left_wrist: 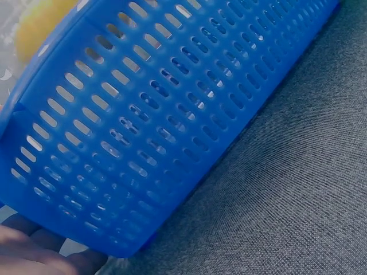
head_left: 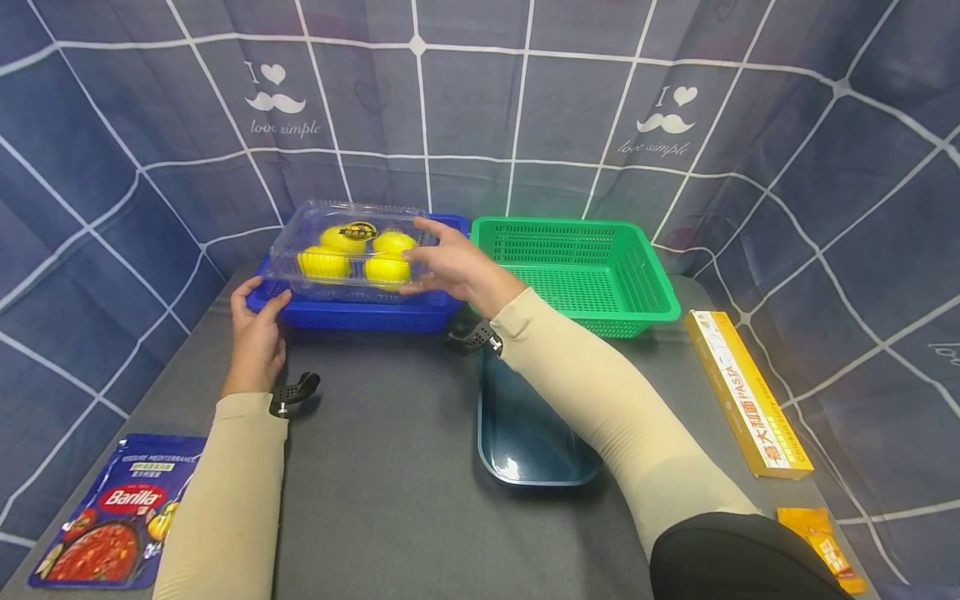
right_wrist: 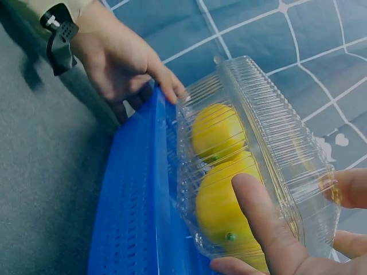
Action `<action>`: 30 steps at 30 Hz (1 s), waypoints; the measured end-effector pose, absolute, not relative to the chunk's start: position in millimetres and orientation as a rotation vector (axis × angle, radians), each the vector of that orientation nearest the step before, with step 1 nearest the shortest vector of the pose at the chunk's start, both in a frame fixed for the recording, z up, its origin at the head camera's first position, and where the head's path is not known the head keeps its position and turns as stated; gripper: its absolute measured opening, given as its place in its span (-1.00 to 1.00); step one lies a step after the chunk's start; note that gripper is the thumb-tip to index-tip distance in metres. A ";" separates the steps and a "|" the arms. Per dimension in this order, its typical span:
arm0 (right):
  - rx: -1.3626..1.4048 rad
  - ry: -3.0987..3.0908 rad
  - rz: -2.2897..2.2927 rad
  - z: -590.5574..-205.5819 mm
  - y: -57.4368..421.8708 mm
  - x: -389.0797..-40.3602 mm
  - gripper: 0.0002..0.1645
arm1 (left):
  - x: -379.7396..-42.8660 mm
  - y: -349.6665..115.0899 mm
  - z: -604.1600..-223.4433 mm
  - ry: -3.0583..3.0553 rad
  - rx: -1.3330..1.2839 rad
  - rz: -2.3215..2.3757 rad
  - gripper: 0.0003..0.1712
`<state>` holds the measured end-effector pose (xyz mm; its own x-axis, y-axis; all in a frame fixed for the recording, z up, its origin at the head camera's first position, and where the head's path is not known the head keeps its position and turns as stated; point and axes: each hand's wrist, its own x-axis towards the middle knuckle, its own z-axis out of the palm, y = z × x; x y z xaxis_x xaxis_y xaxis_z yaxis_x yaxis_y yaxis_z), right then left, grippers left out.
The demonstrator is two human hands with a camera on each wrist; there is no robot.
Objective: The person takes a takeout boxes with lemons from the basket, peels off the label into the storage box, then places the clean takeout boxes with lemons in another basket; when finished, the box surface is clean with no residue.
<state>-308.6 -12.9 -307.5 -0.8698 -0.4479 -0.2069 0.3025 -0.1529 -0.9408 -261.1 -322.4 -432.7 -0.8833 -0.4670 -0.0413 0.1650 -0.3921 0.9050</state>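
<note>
A clear plastic clamshell box (head_left: pixel 285 250) with several yellow fruits (head_left: pixel 325 262) in it sits tilted over the blue basket (head_left: pixel 360 315). My right hand (head_left: pixel 461 265) grips the box by its right end; in the right wrist view the thumb (right_wrist: pixel 258 209) lies along one side, with fingers (right_wrist: pixel 350 188) on the other. At the basket's left front corner, my left hand (head_left: pixel 257 333) holds the rim. The left wrist view shows the basket's slotted wall (left_wrist: pixel 137 114) close up, with the left fingers (left_wrist: pixel 34 246) at its corner. The lid hides how far the box reaches into the basket.
Right of the blue basket stands a green basket (head_left: pixel 637 308). A dark blue tray (head_left: pixel 525 442) lies before it, partly under my right arm. A yellow pasta box (head_left: pixel 750 392) and orange packet (head_left: pixel 821 546) lie right; a Barilla sauce pouch (head_left: pixel 112 517) lies front left.
</note>
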 end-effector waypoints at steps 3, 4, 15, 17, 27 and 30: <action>-0.182 1.620 -2.077 -306.0 -9.4 -304.4 -0.04 | -261.9 -321.7 -433.4 -1.436 0.390 -2.311 -0.31; -0.183 1.616 -2.080 -305.3 -8.4 -302.7 -0.04 | -262.4 -321.5 -433.8 -1.419 0.376 -2.318 -0.31; -0.227 1.625 -2.030 -297.0 -0.9 -283.4 -0.04 | -262.2 -321.2 -434.6 -1.411 0.314 -2.322 -0.30; -0.233 1.622 -2.022 -295.4 -0.2 -280.0 -0.03 | -261.6 -321.7 -434.3 -1.422 0.319 -2.318 -0.28; -0.272 1.654 -1.943 -292.3 9.1 -262.1 -0.05 | -262.2 -316.9 -434.6 -1.333 0.217 -2.322 -0.33; -0.275 1.655 -1.933 -293.7 13.1 -257.7 -0.05 | -260.5 -316.8 -433.4 -1.389 0.226 -2.313 -0.37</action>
<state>-257.7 13.1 -293.7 -0.8142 -0.5428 -0.2063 0.2874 -0.0680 -0.9554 -260.5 -316.8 -433.4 -0.8937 -0.4416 0.0797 0.2779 -0.4053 0.8709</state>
